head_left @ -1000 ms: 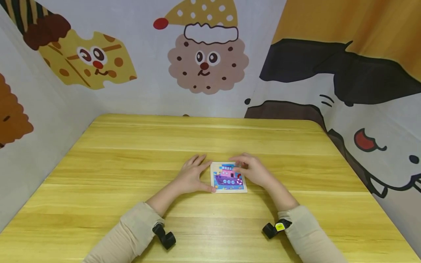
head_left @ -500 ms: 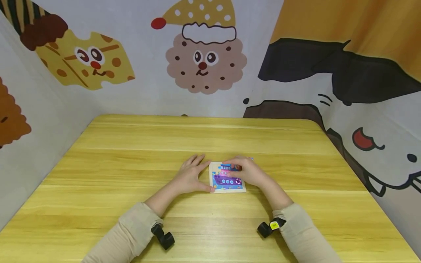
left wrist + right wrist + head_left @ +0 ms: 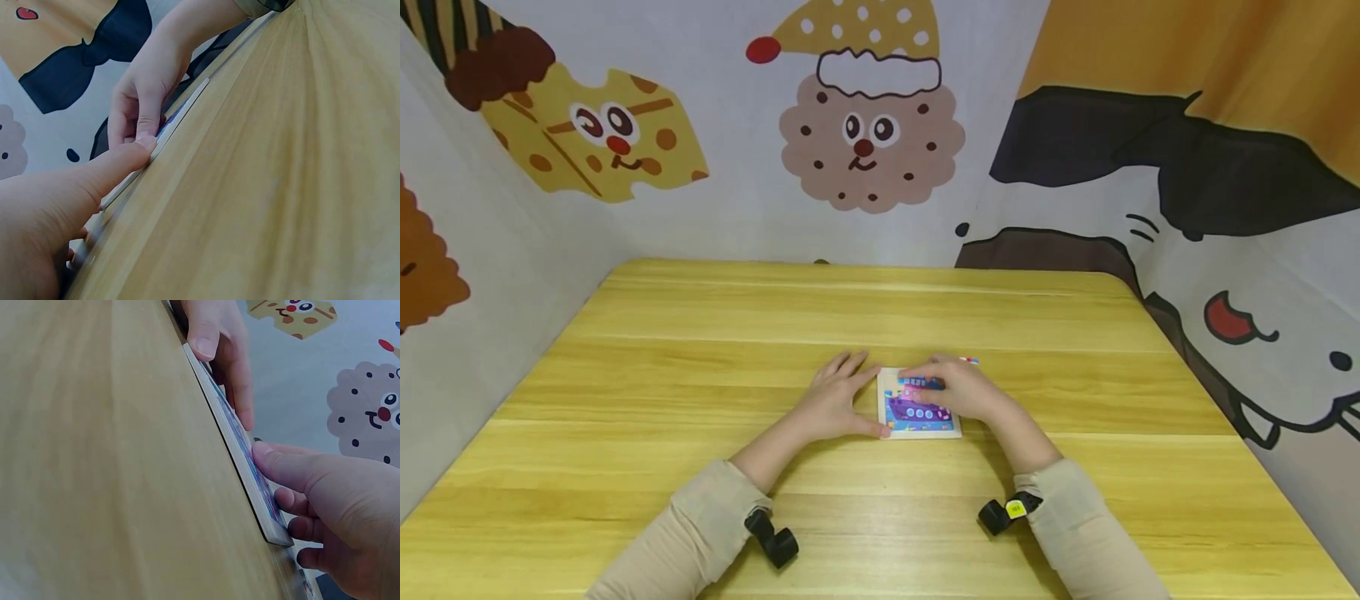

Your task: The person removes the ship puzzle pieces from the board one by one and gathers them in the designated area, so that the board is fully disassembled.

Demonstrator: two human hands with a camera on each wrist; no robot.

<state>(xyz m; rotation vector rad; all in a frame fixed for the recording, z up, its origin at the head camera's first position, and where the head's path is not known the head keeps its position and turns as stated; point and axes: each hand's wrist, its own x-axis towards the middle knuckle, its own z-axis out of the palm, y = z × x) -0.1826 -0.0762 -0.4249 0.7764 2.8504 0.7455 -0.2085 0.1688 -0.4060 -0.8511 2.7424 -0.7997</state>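
A small square picture puzzle of a purple and pink ship lies flat on the wooden table, inside a pale frame. My left hand spans its left side with fingers spread. Its thumb rests on the near left corner and its index finger touches the far left corner. Over the puzzle's right part reaches my right hand, thumb and index fingertips on the ship's upper part; whether they pinch a piece is unclear. In the right wrist view the right thumb touches the picture, with the other fingers bent beside the frame.
A small colourful piece lies on the table just beyond my right hand, mostly hidden by it. Cartoon-printed cloth hangs behind the table. Each wrist wears a black camera band.
My right hand has moved left across the puzzle, its fingertips now on the ship's upper part. The small piece behind it has come into view. My left hand stays in place.
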